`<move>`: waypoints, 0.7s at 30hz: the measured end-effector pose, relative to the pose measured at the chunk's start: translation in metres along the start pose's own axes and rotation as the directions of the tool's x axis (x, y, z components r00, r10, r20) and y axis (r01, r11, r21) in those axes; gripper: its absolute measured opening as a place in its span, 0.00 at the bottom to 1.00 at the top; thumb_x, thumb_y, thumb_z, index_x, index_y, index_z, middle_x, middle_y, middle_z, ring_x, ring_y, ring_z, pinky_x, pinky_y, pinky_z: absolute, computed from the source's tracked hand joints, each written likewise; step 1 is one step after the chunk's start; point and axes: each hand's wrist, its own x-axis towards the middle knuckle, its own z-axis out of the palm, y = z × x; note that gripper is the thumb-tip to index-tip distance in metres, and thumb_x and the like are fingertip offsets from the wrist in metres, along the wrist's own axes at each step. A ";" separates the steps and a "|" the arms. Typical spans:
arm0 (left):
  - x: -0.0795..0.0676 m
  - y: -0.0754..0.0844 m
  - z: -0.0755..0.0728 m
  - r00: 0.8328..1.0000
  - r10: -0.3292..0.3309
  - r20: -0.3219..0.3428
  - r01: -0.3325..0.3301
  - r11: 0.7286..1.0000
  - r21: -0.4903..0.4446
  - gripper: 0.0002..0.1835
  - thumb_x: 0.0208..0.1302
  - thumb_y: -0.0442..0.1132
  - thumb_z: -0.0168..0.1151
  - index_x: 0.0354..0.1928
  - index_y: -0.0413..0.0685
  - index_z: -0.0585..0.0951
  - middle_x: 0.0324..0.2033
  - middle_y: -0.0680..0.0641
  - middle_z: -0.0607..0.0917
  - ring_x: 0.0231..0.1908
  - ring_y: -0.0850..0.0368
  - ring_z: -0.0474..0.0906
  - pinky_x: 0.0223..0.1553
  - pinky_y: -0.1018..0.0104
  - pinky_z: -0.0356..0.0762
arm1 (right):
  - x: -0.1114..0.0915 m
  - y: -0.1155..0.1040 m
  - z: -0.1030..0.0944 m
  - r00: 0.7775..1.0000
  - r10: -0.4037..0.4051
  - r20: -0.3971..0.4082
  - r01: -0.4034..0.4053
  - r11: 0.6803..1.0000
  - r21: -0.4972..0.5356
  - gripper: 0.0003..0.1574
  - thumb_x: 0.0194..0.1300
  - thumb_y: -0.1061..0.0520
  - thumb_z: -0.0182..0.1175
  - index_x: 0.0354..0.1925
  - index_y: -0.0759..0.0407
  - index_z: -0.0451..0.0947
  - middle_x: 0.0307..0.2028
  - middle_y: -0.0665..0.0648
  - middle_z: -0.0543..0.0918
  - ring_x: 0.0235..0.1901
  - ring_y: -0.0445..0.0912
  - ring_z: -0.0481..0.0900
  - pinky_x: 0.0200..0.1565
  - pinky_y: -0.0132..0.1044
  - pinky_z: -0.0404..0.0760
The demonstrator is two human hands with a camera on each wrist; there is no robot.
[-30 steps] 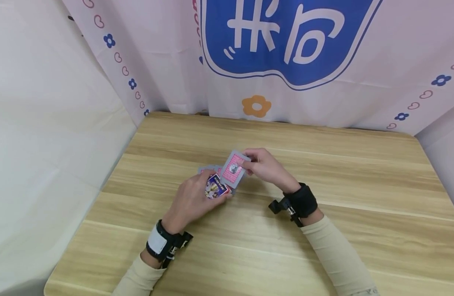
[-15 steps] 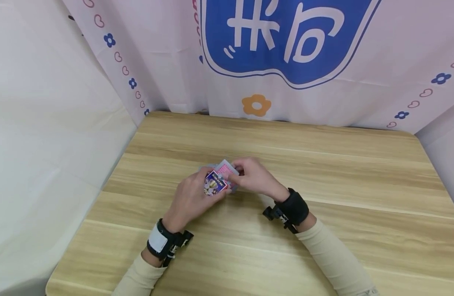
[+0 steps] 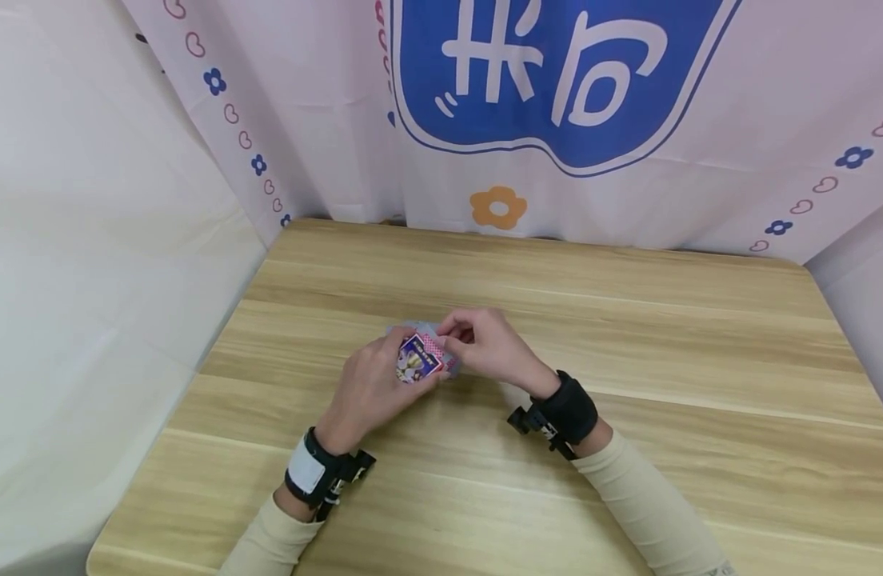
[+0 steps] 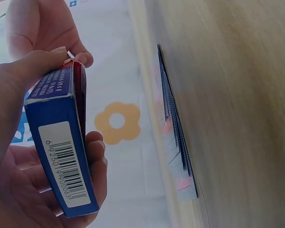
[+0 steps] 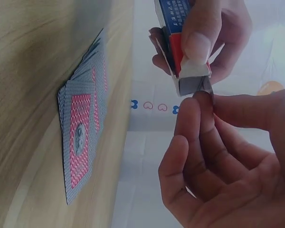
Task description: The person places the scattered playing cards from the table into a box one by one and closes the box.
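Observation:
My left hand (image 3: 373,380) grips a blue playing-card box (image 4: 61,152), its barcoded end towards the left wrist camera. The box's other end (image 5: 194,84) is open and faces my right hand (image 3: 488,344). At that opening my right thumb and fingertips pinch the edge of a playing card (image 3: 433,344), whose pink-checked back shows partly beside the box in the head view. Most of the card is hidden by the box and fingers. A spread pile of playing cards (image 5: 83,137) lies back up on the table below both hands.
The wood-grain table (image 3: 629,336) stretches out around the hands. Behind its far edge hangs a pale curtain (image 3: 341,136) with a blue emblem and an orange flower. White fabric (image 3: 110,264) hangs at the left side.
My right hand has moved left and slightly down to the box. The card it holds, fully in view at first, now shows only a small part. The left hand and box stay nearly still.

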 end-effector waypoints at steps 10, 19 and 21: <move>0.000 -0.001 -0.001 1.000 0.013 -0.005 -0.013 1.000 0.006 0.38 0.53 0.57 0.82 0.57 0.39 0.80 0.35 0.41 0.90 0.30 0.53 0.86 0.27 0.62 0.83 | 0.003 0.002 0.002 0.999 0.005 0.032 -0.005 1.000 0.004 0.05 0.69 0.62 0.68 0.40 0.58 0.90 0.35 0.55 0.91 0.32 0.40 0.84 0.37 0.31 0.83; 0.000 -0.001 0.002 0.999 0.041 0.000 -0.041 0.999 0.035 0.38 0.54 0.60 0.81 0.56 0.37 0.82 0.36 0.41 0.90 0.29 0.54 0.85 0.26 0.66 0.81 | 0.003 0.006 0.007 0.998 0.029 0.055 -0.030 0.999 0.012 0.05 0.69 0.64 0.67 0.37 0.56 0.89 0.32 0.53 0.89 0.31 0.40 0.82 0.35 0.31 0.81; 0.000 -0.001 0.002 0.999 0.037 0.002 -0.037 0.999 0.037 0.38 0.54 0.59 0.81 0.56 0.37 0.82 0.35 0.42 0.90 0.29 0.55 0.85 0.26 0.66 0.80 | 0.003 0.006 0.007 0.998 0.017 0.061 -0.016 1.000 -0.015 0.06 0.69 0.64 0.66 0.36 0.56 0.88 0.32 0.53 0.88 0.31 0.40 0.81 0.35 0.30 0.80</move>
